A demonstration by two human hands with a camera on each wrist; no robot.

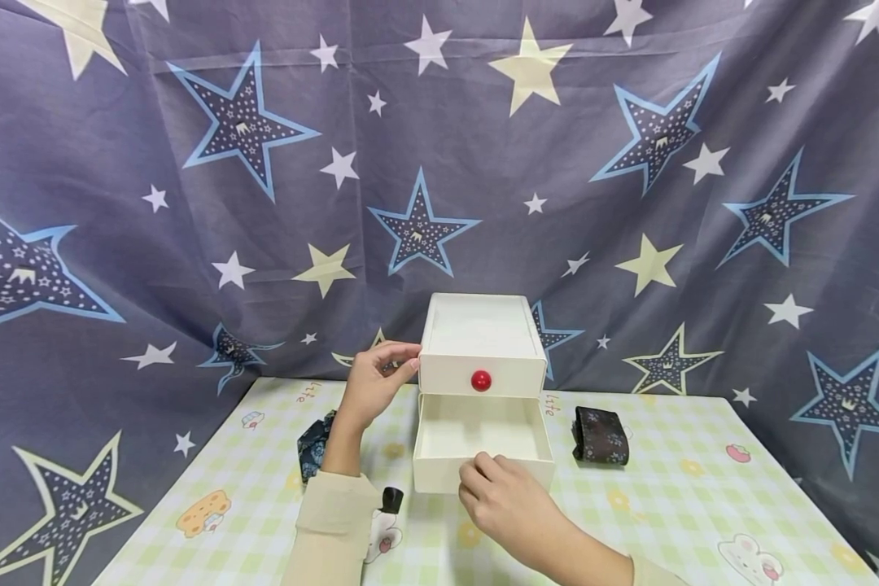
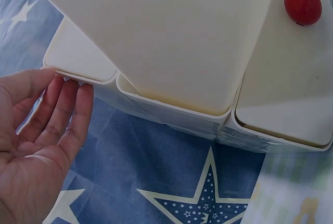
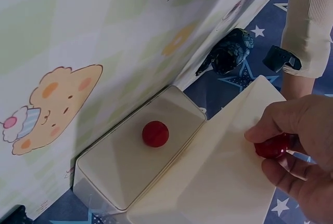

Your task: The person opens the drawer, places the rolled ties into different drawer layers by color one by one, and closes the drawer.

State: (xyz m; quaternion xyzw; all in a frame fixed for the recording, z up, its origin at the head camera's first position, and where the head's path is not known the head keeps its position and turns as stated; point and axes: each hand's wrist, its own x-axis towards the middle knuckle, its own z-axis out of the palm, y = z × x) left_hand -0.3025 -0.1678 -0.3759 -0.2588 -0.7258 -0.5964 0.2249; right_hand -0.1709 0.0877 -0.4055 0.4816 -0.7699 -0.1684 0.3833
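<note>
Right hand [image 1: 509,509] pinches knob [image 3: 270,147], apparently working open drawer [image 1: 437,475]; left hand [image 1: 378,381], fingers extended, touches cabinet [image 1: 479,324] at left; next move needs bracing.

A: Backdrop?
B: Drape [image 1: 469,130], hung in soft folds across the full width; grey-purple in the head view, bluer in the wrist views.
A: Print?
B: Stars [image 1: 531,67], some plain white or yellow, others edged in blue or yellow and filled with smaller stars.
A: Furniture?
B: Table [image 1: 666,521], far edge near the drape; top in pale green-and-white check, with cartoon mouse [image 1: 749,558], strawberry [image 1: 738,453], flowers [image 1: 618,500] and "Life" lettering [image 1: 553,404].
A: Lighting?
B: Soft, even in the head view; dimmer in the wrist views.
</note>
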